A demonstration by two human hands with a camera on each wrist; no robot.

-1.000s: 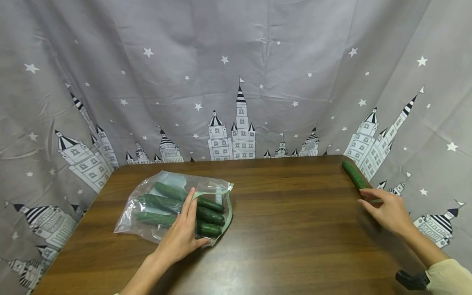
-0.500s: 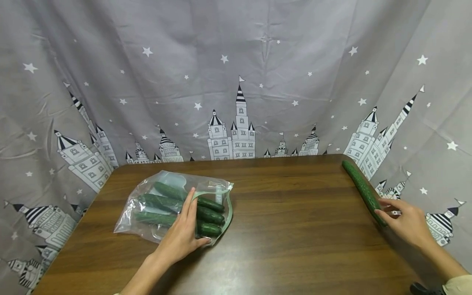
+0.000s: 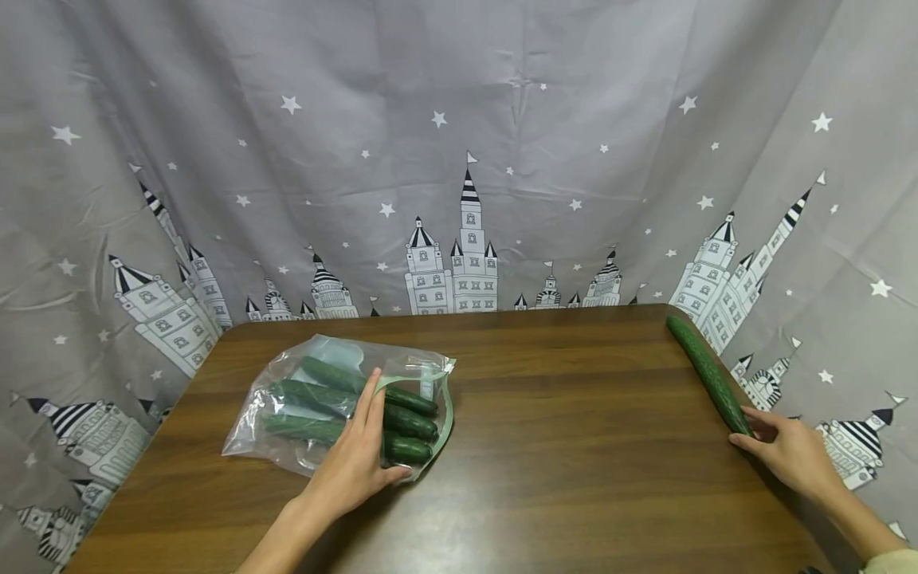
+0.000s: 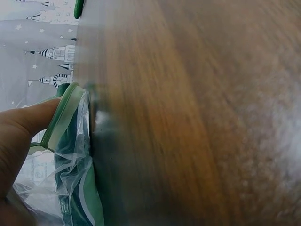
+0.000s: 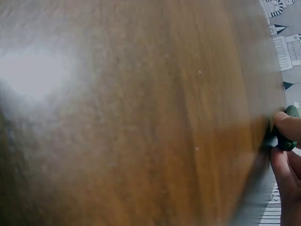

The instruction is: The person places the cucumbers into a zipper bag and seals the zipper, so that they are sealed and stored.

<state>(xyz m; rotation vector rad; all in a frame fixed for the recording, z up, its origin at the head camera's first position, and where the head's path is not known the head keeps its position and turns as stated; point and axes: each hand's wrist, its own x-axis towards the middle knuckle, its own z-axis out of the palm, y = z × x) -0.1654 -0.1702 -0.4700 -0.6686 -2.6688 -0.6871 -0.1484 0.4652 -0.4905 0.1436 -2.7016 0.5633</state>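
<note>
A clear zip bag [image 3: 251,434] with a green-edged mouth lies on the left of the table, several cucumbers [image 3: 315,396] inside. My left hand [image 3: 351,462] rests at its mouth, fingers straight and thumb spread toward the lower edge. In the left wrist view a straight digit touches the green zip strip [image 4: 67,113]. At the table's right edge lies a single long cucumber [image 3: 706,371]. My right hand [image 3: 796,454] pinches its near end between thumb and fingers. The right wrist view shows that cucumber's end [image 5: 287,142] between thumb and finger.
The brown wooden table [image 3: 559,446] spreads between the two hands. Behind it and at both sides hangs a grey curtain [image 3: 574,96] printed with stars and castles, close to the table's edges.
My right hand has slid nearer along the loose cucumber and now pinches its near end. The cucumber stays about where it was. Left hand and bag have not visibly moved.
</note>
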